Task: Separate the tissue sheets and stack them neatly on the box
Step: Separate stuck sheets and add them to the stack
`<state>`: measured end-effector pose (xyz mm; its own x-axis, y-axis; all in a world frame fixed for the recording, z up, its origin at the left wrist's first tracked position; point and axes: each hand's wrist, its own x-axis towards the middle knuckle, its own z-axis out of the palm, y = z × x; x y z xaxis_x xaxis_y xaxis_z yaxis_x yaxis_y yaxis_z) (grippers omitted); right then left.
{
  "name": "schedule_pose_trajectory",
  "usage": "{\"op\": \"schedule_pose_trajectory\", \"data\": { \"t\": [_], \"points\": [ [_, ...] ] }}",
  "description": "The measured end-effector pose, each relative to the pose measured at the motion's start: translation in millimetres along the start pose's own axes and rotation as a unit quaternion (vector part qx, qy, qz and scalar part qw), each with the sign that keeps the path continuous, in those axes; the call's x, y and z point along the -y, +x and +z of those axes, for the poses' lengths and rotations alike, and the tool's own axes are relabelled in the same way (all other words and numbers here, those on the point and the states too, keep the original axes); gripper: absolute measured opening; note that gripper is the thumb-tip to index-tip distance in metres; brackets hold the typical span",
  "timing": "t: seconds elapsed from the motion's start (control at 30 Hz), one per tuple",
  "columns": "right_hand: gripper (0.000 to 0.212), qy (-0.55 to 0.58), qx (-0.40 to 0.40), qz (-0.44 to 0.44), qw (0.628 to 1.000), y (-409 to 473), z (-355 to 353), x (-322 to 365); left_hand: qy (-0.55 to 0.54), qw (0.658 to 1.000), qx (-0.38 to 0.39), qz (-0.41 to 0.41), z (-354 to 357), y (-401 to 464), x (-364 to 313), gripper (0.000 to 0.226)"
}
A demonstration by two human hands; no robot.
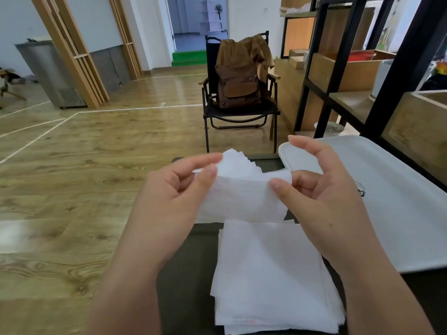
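Hidden: box point(183, 274) mostly covered by tissue; only a dark surface visible at left, near edge cut off by frame. Lower sheets of stack point(273, 281) cropped at bottom; count not determinable.

Held bundle of tissue sheets point(244, 192): white, thin, lightly textured, far corners fanned into stepped points. Raised above far end of stack.

Left hand point(174, 189): thumb and forefinger pinching left edge of bundle. Right hand point(319, 187): thumb and curled fingers gripping right edge, forefinger raised clear.

White tray point(399, 201) at right, beside the stack; contents: none visible, small dark mark only. Far: chair point(210, 112) bearing brown backpack point(239, 76).
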<state>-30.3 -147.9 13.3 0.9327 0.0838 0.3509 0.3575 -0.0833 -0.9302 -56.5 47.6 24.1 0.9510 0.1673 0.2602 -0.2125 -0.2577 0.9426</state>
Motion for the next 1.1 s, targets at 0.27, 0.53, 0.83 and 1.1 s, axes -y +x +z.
{"op": "schedule_pose_trajectory", "data": {
  "t": [0.27, 0.53, 0.83, 1.1],
  "points": [
    [0.022, -0.131, -0.015, -0.039, 0.991, 1, 2, -6, 0.185, 0.977, -0.068, 0.082, 1, -1, -2, 0.023],
    [0.004, -0.166, -0.065, -0.082, 0.981, -5, -6, 16, 0.176, 0.97, -0.101, 0.133, 2, -5, -17, 0.013],
    [0.008, -0.002, 0.021, 0.01, 1.0, -27, -32, 52, 0.022, 0.998, 0.017, 0.049, 1, -35, -41, 0.037],
    [0.026, -0.312, 0.145, 0.27, 0.899, -20, -39, 6, 0.272, 0.928, 0.165, -0.195, 4, -25, -6, 0.03]
  ]
}}
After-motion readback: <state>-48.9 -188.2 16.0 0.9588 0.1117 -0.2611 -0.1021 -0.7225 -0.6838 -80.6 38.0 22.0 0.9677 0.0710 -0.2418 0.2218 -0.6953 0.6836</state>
